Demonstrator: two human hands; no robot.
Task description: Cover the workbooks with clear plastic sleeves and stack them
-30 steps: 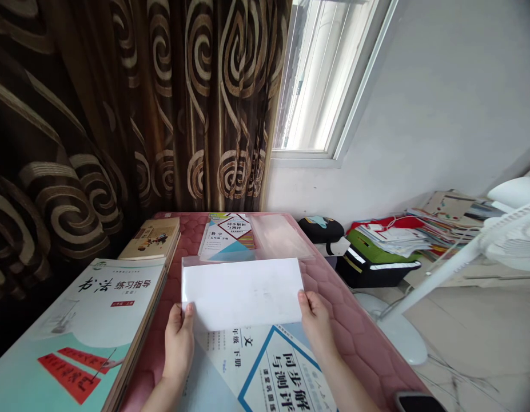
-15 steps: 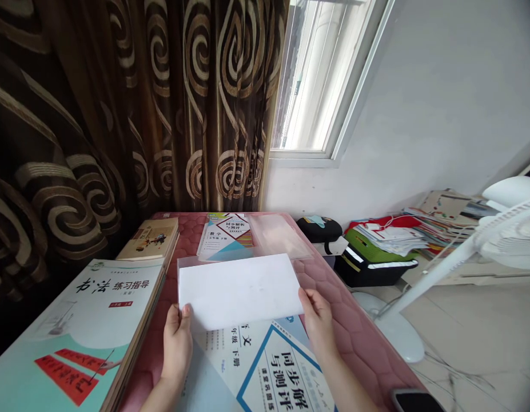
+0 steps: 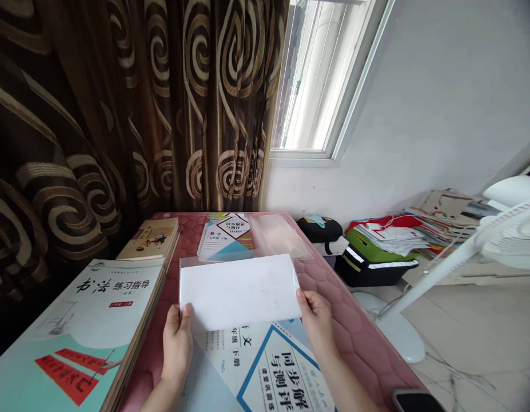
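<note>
Between my hands is a white sheet [image 3: 241, 293] with clear plastic showing along its top left edge; whether the sheet lies inside the plastic or against it I cannot tell. My left hand [image 3: 178, 342] pinches the lower left edge, thumb on top. At the right edge my right hand [image 3: 318, 320] pinches it the same way. Below the sheet lies a pale blue workbook [image 3: 265, 366] with a blue diamond frame, its upper part covered by the sheet. Farther back rest a smaller math workbook [image 3: 224, 240] and a clear plastic cover [image 3: 282, 236].
A stack of books [image 3: 110, 297] stands at the left of the pink quilted surface [image 3: 350, 320], with brown books [image 3: 148, 237] behind it. A dark phone-like object [image 3: 417, 400] sits at the front right. Beyond the right edge are a white fan [image 3: 436, 280] and a green-black box [image 3: 376, 257].
The white sheet has tilted, its right side rising slightly, and my right hand has shifted a little with it. Both hands keep their hold. The view has moved slightly.
</note>
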